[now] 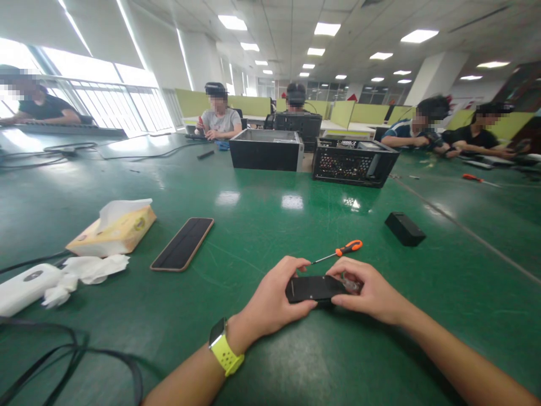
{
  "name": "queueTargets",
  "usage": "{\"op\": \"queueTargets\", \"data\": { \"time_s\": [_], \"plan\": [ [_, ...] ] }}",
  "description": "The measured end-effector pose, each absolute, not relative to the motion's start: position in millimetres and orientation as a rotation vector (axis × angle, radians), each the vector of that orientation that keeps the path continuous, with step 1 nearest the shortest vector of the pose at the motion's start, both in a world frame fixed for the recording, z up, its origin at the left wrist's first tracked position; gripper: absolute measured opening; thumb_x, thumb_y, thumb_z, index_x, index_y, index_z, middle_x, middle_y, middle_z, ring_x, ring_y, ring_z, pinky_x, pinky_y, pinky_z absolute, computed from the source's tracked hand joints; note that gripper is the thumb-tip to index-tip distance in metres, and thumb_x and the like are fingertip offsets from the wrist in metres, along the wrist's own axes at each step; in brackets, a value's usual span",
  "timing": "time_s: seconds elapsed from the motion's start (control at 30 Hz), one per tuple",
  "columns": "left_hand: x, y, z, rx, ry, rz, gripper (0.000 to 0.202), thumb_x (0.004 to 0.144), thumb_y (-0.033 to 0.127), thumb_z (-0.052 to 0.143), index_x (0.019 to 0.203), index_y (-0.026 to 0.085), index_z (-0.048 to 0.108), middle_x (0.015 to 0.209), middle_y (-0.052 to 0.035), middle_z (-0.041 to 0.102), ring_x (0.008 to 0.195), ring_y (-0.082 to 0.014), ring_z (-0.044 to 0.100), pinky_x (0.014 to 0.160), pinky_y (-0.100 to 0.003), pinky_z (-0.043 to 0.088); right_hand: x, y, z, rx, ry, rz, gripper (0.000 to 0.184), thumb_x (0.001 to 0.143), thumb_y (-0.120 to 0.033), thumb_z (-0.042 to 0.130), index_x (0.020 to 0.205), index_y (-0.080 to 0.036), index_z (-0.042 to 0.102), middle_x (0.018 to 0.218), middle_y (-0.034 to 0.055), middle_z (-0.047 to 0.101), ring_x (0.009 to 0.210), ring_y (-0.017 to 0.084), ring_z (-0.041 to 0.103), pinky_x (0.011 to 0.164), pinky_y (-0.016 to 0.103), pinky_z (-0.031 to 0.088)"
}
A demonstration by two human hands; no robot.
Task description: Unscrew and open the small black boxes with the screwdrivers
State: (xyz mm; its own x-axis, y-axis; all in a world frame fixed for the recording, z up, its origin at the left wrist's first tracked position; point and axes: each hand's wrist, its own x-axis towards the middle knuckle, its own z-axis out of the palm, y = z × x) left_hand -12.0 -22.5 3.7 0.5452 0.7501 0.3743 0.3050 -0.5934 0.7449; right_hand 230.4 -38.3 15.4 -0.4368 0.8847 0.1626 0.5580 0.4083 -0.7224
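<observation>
Both my hands grip a small black rectangular box (315,288) just above or on the green table; I cannot tell which. My left hand (276,290), with a yellow-banded watch (224,347) on its wrist, is closed round the box's left end. Thumb and fingers of my right hand (372,290) pinch its right end, where something clear and shiny (351,283) shows by the palm, too small to make out. Just beyond the hands lies a screwdriver (346,248) with an orange and black handle. Another black block (404,228) rests farther right.
On the left are a phone (182,245), a tissue pack (114,228), crumpled tissues (91,270), a white device (27,287) and black cables (76,349). Two computer cases (266,155) (350,163) stand ahead. Several people sit round the table; another screwdriver (473,178) lies far right.
</observation>
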Motion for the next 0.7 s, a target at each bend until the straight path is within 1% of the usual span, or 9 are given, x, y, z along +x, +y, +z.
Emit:
{"op": "queueTargets", "data": {
  "time_s": [0.07, 0.13, 0.2, 0.3, 0.4, 0.5, 0.6, 0.63, 0.7],
  "plan": [
    [-12.4, -23.1, 3.8, 2.154, 0.856, 0.914, 0.058, 0.072, 0.018, 0.076, 0.123, 0.021, 0.05, 0.108, -0.0044, 0.058, 0.098, -0.0209, 0.056, 0.088, -0.031, 0.045, 233.6, -36.6, 17.0, -1.206, -2.147, 0.842, 0.03, 0.079, -0.038, 0.07, 0.1, -0.019, 0.064, 0.093, 0.0036, 0.061, 0.082, 0.019, 0.055, 0.071, 0.03, 0.04],
    [-12.7, -24.0, 3.9, 2.147, 0.871, 0.901, 0.057, 0.072, 0.017, 0.076, 0.123, 0.021, 0.05, 0.105, -0.0037, 0.059, 0.096, -0.0206, 0.057, 0.087, -0.031, 0.045, 234.7, -35.5, 17.3, -1.201, -2.166, 0.813, 0.03, 0.079, -0.04, 0.07, 0.099, -0.018, 0.064, 0.09, 0.0031, 0.06, 0.077, 0.018, 0.054, 0.067, 0.029, 0.04],
    [-12.9, -24.5, 3.4, 2.137, 0.881, 0.892, 0.058, 0.071, 0.017, 0.076, 0.122, 0.021, 0.05, 0.104, -0.003, 0.06, 0.094, -0.0204, 0.058, 0.086, -0.031, 0.045, 233.7, -35.2, 16.4, -1.199, -2.188, 0.726, 0.033, 0.078, -0.043, 0.071, 0.098, -0.018, 0.064, 0.088, 0.003, 0.059, 0.074, 0.017, 0.052, 0.066, 0.029, 0.039],
    [-13.2, -24.5, 2.6, 2.117, 0.897, 0.887, 0.06, 0.07, 0.017, 0.077, 0.123, 0.022, 0.05, 0.105, -0.0029, 0.062, 0.095, -0.0207, 0.059, 0.087, -0.031, 0.045, 231.4, -35.3, 13.5, -1.203, -2.224, 0.599, 0.042, 0.075, -0.048, 0.074, 0.102, -0.017, 0.064, 0.088, 0.004, 0.06, 0.078, 0.019, 0.054, 0.071, 0.031, 0.041],
    [-13.9, -24.5, 4.1, 2.117, 0.914, 0.882, 0.06, 0.068, 0.017, 0.078, 0.121, 0.021, 0.052, 0.107, -0.0034, 0.062, 0.097, -0.0214, 0.059, 0.088, -0.032, 0.045, 231.3, -35.5, 10.0, -1.186, -2.256, 0.561, 0.043, 0.074, -0.049, 0.075, 0.102, -0.017, 0.065, 0.086, 0.0046, 0.06, 0.078, 0.019, 0.055, 0.071, 0.031, 0.042],
    [-14.6, -25.5, 7.8, 2.119, 0.904, 0.894, 0.055, 0.068, 0.018, 0.078, 0.118, 0.021, 0.054, 0.104, -0.003, 0.062, 0.096, -0.0212, 0.06, 0.087, -0.031, 0.045, 231.9, -35.3, 6.3, -1.113, -2.245, 0.557, 0.042, 0.079, -0.051, 0.069, 0.103, -0.017, 0.065, 0.086, 0.0051, 0.059, 0.077, 0.019, 0.055, 0.071, 0.032, 0.042],
    [-14.7, -26.7, 11.4, 2.082, 0.905, 0.914, 0.049, 0.071, 0.017, 0.075, 0.116, 0.021, 0.055, 0.103, -0.0025, 0.063, 0.096, -0.0207, 0.06, 0.088, -0.032, 0.045, 231.4, -34.9, 2.1, -1.079, -2.216, 0.543, 0.043, 0.084, -0.056, 0.06, 0.098, -0.017, 0.065, 0.081, 0.0045, 0.057, 0.073, 0.018, 0.052, 0.066, 0.031, 0.04],
    [-14.7, -26.9, 12.3, 2.062, 0.909, 0.913, 0.048, 0.071, 0.017, 0.074, 0.116, 0.021, 0.055, 0.103, -0.0026, 0.064, 0.096, -0.0208, 0.06, 0.089, -0.032, 0.044, 231.1, -34.7, 0.8, -1.077, -2.216, 0.541, 0.045, 0.083, -0.059, 0.059, 0.097, -0.017, 0.066, 0.08, 0.0041, 0.057, 0.071, 0.018, 0.051, 0.065, 0.031, 0.039],
    [-14.8, -26.7, 13.9, 2.029, 0.916, 0.901, 0.048, 0.071, 0.017, 0.073, 0.116, 0.021, 0.056, 0.102, -0.0027, 0.065, 0.096, -0.0212, 0.061, 0.089, -0.032, 0.045, 230.5, -34.8, -1.1, -1.072, -2.221, 0.554, 0.05, 0.078, -0.063, 0.063, 0.096, -0.017, 0.066, 0.08, 0.0036, 0.056, 0.07, 0.018, 0.051, 0.063, 0.03, 0.038]
  ]
}}
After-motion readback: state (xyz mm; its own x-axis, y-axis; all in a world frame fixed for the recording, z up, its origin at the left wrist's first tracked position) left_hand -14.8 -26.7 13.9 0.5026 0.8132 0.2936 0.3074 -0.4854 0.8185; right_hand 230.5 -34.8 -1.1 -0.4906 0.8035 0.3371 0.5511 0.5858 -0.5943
